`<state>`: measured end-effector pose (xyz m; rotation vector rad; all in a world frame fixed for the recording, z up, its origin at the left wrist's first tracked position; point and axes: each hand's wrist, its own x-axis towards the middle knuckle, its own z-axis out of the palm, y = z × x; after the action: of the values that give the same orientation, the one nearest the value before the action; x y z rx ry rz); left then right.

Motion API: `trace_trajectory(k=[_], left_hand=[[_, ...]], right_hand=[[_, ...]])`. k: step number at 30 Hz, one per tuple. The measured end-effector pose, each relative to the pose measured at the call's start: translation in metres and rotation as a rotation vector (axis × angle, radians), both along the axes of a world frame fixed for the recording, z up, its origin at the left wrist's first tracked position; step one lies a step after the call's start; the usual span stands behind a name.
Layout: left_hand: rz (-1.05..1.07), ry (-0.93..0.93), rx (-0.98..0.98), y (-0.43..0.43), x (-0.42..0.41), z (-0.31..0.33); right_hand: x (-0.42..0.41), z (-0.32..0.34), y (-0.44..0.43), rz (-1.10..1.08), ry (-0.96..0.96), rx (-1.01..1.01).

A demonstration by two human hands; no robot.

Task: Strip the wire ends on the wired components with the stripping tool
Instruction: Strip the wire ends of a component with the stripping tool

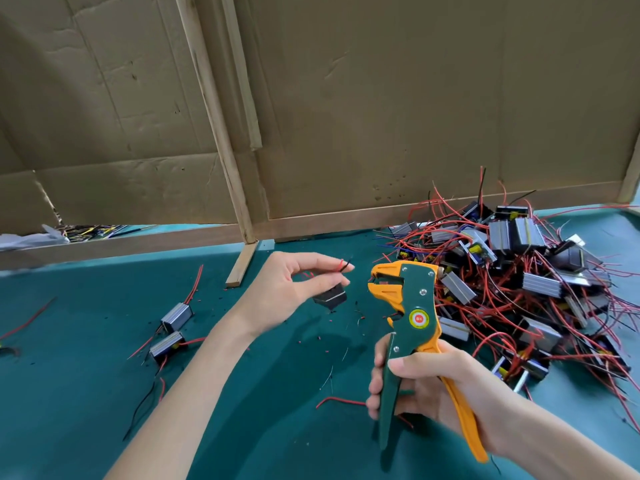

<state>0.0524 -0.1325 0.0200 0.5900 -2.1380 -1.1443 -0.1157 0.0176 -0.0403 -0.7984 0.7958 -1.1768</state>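
A dark green worktop (86, 393) spreads beneath both hands and ends beyond them at a brown cardboard wall (381, 98) braced by pale wooden battens (214, 116). The left hand (291, 289) pinches the red and black wire ends (343, 265) of a small black boxy component (330, 296) hanging below its fingers. The right hand (426, 386) curls round the handles of the green and orange stripping tool (412, 306), its head upright just beside those ends. A tangled heap of silver-cased wired components (519, 278) crowds the right hand's outer side; two separate silver-cased units (176, 315) lie well left of the left hand.
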Motion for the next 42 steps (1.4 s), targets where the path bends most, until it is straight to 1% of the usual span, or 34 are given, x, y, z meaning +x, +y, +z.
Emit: trace_trajectory(k=[7,13,24,31,33,35,38,39,42], left_hand=[[-0.047,-0.011,-0.005,0.012,-0.001,0.013],[-0.067,-0.026,0.095,0.016,0.000,0.014],[-0.116,-0.046,0.101,0.017,-0.002,0.014],[-0.133,-0.048,0.081,0.015,-0.001,0.012],[-0.142,-0.027,0.088,0.014,-0.001,0.012],[-0.152,0.003,0.115,0.015,-0.002,0.013],[-0.113,-0.006,0.101,0.016,-0.006,0.008],[-0.106,-0.021,0.094,0.016,-0.007,0.006],[-0.045,-0.042,0.014,0.012,-0.006,0.005]], right_hand=[[0.000,0.006,0.003,0.043,0.056,-0.032],[0.002,0.012,0.006,0.028,0.061,-0.028],[0.003,0.013,0.008,0.059,0.107,-0.061],[0.001,0.012,0.009,0.033,0.168,-0.047],[0.002,0.010,0.009,0.008,0.173,-0.037],[0.004,0.004,0.008,-0.079,0.184,-0.025],[0.006,-0.003,0.008,-0.194,0.292,-0.022],[0.007,-0.002,0.008,-0.185,0.281,-0.024],[0.007,0.007,0.006,-0.106,0.089,-0.077]])
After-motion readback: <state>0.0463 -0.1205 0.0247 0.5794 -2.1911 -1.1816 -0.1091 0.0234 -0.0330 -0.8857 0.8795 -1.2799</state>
